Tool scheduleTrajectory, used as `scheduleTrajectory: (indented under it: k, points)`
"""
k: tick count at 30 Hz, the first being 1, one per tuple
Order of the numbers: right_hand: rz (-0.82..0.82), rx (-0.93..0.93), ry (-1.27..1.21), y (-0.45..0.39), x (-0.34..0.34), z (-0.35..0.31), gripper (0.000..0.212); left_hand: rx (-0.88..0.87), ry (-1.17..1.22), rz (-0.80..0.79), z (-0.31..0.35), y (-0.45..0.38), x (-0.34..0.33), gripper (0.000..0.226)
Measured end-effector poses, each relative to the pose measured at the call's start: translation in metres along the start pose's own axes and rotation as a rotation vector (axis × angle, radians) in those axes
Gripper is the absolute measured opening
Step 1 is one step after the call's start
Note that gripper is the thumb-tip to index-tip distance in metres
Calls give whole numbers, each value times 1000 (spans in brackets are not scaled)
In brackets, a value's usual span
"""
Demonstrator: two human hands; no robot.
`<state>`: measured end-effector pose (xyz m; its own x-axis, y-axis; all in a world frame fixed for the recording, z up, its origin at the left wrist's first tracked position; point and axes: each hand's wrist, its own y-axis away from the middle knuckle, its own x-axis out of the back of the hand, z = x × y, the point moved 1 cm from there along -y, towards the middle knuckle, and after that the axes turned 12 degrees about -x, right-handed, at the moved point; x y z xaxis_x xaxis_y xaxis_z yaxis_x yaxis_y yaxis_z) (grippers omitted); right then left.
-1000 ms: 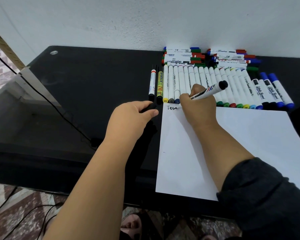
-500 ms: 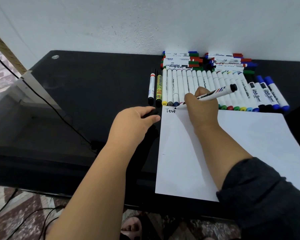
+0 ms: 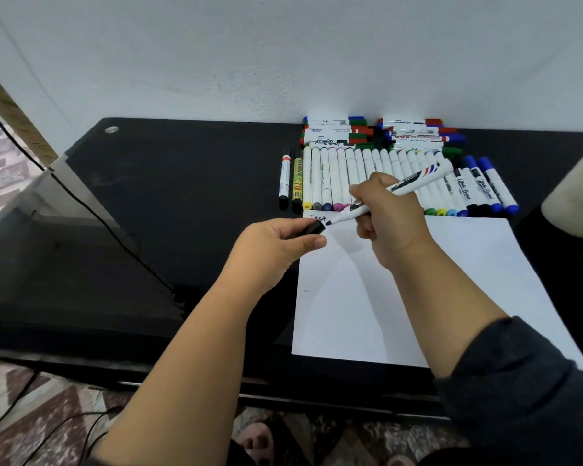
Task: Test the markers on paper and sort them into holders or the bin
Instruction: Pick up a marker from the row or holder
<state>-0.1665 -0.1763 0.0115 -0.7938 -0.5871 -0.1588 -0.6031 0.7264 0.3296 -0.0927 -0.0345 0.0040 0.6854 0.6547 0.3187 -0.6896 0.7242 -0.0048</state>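
At about nine o'clock from the centre of the paper (image 3: 401, 297), the left hand (image 3: 276, 247) reaches in over the black table (image 3: 165, 196), forearm angled up from the near edge, thumb and curled fingers pinching a small black cap (image 3: 312, 228) with its open mouth turned toward three o'clock. The cap looks light, hard and smooth, so it could easily slip or roll if let go; a pinch across its sides seems the sound hold. Just beside it, the tip of a white marker (image 3: 394, 190) points at the cap's mouth, nearly touching. The marker is probably a light, stiff plastic tube, best held low on the barrel near the tip for aim, which is where the right hand (image 3: 391, 223) grips it, fingers wrapped round it, its tail slanting up toward two o'clock. The right forearm, in a dark sleeve (image 3: 519, 381), crosses the sheet from five o'clock. At twelve o'clock, a row of markers (image 3: 367, 176) lies along the paper's far edge.
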Motion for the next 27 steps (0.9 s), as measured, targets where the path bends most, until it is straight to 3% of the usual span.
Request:
scheduleTrajectory:
  k: [9,15,18,21,27]
  points:
    - [14,28,103,23,8,8,30,-63,11,-102,4,10,-9,31]
    - [-33,-24,64,33,10,18,41,-79,-31,-118,7,13,-16,33]
    - [-70,-50,44,34,13,23,34,-64,-74,-105,6,12,-18,19]
    - [-146,-60,49,34,15,22,13,-68,-57,-103,6,14,-17,17]
    - [-96,-50,39,34,23,18,31,-46,-78,-147,11,14,-10,16]
